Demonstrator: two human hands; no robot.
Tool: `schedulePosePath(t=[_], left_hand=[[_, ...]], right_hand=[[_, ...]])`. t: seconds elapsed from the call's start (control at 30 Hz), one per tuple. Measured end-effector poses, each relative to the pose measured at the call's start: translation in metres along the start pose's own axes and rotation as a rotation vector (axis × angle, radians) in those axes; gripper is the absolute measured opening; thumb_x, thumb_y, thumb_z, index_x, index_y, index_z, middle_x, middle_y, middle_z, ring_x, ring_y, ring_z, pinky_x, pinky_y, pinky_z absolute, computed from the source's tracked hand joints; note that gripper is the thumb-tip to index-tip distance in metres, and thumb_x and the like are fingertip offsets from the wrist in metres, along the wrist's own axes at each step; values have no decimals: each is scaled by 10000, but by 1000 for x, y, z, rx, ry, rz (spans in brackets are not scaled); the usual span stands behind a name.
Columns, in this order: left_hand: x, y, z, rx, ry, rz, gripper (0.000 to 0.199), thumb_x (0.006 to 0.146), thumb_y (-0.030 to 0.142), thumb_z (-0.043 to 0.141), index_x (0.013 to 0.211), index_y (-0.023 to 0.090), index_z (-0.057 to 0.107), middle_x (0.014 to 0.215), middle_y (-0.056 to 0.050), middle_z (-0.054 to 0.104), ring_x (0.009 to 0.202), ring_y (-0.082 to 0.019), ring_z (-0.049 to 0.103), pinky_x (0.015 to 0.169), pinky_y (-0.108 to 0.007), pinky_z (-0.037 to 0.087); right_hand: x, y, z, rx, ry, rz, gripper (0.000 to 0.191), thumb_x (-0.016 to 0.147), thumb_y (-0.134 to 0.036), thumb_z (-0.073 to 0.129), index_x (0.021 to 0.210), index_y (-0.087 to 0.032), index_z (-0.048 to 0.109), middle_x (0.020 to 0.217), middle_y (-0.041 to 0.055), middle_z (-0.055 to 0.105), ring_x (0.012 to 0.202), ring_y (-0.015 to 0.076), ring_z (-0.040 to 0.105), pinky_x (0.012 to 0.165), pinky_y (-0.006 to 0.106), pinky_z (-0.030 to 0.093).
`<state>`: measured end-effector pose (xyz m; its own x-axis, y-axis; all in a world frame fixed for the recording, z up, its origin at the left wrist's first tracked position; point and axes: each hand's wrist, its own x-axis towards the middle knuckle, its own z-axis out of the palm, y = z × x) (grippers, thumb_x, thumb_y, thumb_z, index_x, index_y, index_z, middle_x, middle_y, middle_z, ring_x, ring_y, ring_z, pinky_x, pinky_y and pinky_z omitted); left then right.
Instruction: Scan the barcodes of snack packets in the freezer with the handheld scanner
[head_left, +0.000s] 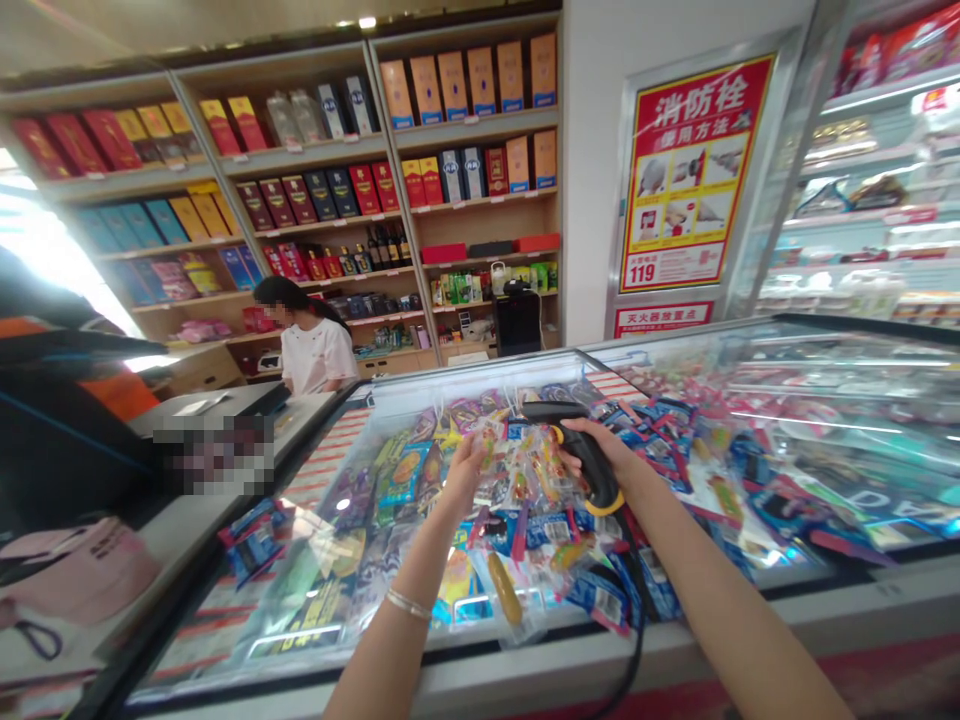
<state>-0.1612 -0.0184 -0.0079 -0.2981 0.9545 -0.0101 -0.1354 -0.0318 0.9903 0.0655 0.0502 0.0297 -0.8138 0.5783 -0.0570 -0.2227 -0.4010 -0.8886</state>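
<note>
Over the glass-topped freezer, my left hand [470,457] is closed on the edge of a clear-wrapped snack [489,447]. My right hand [600,445] is wrapped round a black and yellow barcode scanner [592,468], whose cable hangs down over the freezer's front edge. Several clear-wrapped snacks [541,465] lie between the hands, close to the scanner. Below them, blue packets [551,528] and a long yellow-brown wrapped snack [505,590] rest on the glass. More blue packets [664,430] are heaped to the right of my right hand.
A blue packet [255,540] lies at the freezer's left side. Further left are a counter [300,425], a pink bag [82,570] and a person in dark clothing. Another person in a white shirt [319,355] is behind the counter, before shelves of boxes.
</note>
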Motion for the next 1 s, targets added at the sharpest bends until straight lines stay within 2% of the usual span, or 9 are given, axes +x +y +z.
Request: schedulePosePath(t=[0.1,0.17,0.23,0.37,0.5,0.67,0.9,1.0], left_hand=[[-2,-6,5,-67,5,46,588,788,175,560,1353,228,406,1388,-111,493,1015,-207,652,756,-342,599],[-2,-10,6,-50,14,67,632,793,179,563,1388,241,360,1466,-118,394,1052,-214,637,764,-348,600],[0,-13,6,-4,22,82,658,804,193,560,1415,243,322,1484,-129,362,1069,-222,629,765,-356,600],[5,-22,5,148,50,141,664,817,229,568,1433,226,320,1449,-147,409,1056,-236,636,747,-363,602],[9,-30,3,308,70,198,635,833,240,550,1430,224,337,1420,-139,444,1071,-233,629,742,-330,601],[10,-33,2,268,58,186,604,836,237,530,1413,209,353,1447,-147,390,1099,-242,613,736,-338,603],[8,-31,3,348,118,206,560,822,206,532,1372,199,430,1370,-144,482,1145,-264,584,774,-336,592],[10,-32,1,369,101,216,571,828,236,533,1385,204,414,1370,-141,483,1133,-262,592,755,-345,594]], right_hand=[[-1,-3,0,12,24,109,282,852,-405,490,793,-149,592,442,-20,517,331,120,498,315,204,429],[-2,-5,0,35,42,181,295,857,-414,488,766,-150,584,440,-19,509,339,121,510,321,205,435],[-3,-6,1,58,58,231,310,861,-422,486,756,-147,582,442,-17,505,350,122,517,328,205,441],[-4,-7,3,60,86,256,327,862,-435,493,746,-142,583,438,-15,504,336,110,490,332,203,445],[-6,-7,6,73,102,214,297,851,-420,527,741,-147,571,448,-4,518,332,95,463,343,191,451],[-10,-8,9,82,83,174,280,847,-407,534,770,-143,584,459,-6,513,360,96,474,364,186,463],[-9,-8,6,119,34,188,276,841,-407,537,770,-146,590,486,0,524,376,109,508,339,190,439],[-9,-8,5,113,28,182,282,847,-409,523,776,-146,594,480,-3,520,369,109,498,341,196,441]])
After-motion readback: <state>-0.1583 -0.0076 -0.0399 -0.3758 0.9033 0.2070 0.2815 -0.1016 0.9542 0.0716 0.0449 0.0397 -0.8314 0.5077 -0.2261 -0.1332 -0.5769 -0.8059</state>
